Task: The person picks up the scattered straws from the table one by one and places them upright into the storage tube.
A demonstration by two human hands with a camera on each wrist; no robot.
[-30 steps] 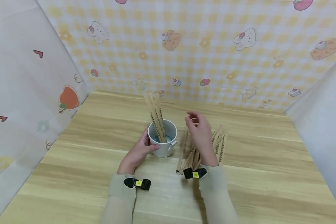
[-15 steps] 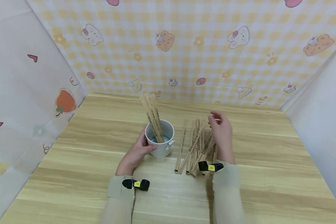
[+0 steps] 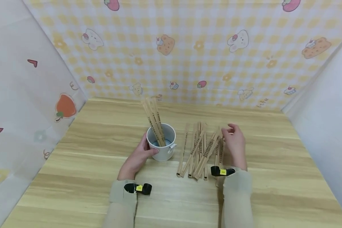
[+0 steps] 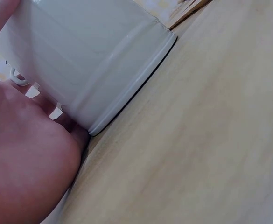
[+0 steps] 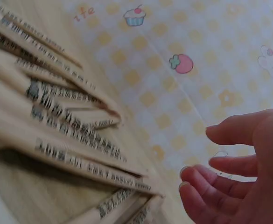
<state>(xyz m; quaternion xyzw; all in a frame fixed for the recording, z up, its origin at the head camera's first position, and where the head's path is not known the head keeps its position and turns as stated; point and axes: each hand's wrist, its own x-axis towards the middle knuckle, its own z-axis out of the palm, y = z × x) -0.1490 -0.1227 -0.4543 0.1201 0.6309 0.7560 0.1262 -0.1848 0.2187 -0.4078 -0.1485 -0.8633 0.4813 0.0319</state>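
Note:
My left hand point(image 3: 137, 159) grips a small white bucket point(image 3: 163, 153), thumb over its near rim and fingers round its left side. Several paper-wrapped straws point(image 3: 153, 118) lean upright inside it. To the bucket's right lies a loose pile of more paper-wrapped straws point(image 3: 193, 150), printed with black characters. At the pile's right end hovers my right hand point(image 3: 236, 142). In the right wrist view, the right hand's fingers point(image 5: 236, 165) are slightly bent and hold nothing, with the straws' ends point(image 5: 145, 184) just to their left.
A wood-grain table point(image 3: 82, 164) carries everything. Behind it hangs a yellow checked cloth point(image 3: 188, 63) with cartoon prints. White sheets point(image 3: 22, 95) close off the left and right sides. A small camera is strapped to each wrist.
My right hand has moved right across the straw pile to its right end, uncovering the straws in the middle. The left hand stays on the bucket.

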